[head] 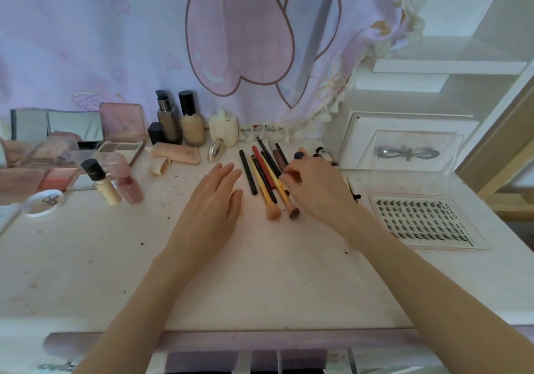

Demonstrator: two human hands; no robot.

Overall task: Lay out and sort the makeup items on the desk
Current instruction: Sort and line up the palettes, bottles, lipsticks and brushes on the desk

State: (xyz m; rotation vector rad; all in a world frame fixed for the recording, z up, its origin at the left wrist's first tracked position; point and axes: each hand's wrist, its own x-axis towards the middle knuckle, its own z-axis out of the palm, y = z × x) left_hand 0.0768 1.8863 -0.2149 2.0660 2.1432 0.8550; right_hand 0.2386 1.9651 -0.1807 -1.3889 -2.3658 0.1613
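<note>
Several makeup brushes and pencils (264, 175) lie side by side in the middle of the white desk (202, 272). Two yellow-handled brushes (273, 212) point their heads toward me. My right hand (316, 184) rests over the right end of the row, fingertips pinching a thin brush handle (284, 177). My left hand (215, 197) lies flat with fingers spread, just left of a black pencil (248, 173), holding nothing.
Foundation bottles (180, 119), a pink palette (122, 131), a peach tube (179, 154) and small bottles (115, 180) stand at the back left. A false-lash tray (422, 220) with a propped clear lid (416, 157) sits at the right. A patterned cloth (202, 41) hangs behind.
</note>
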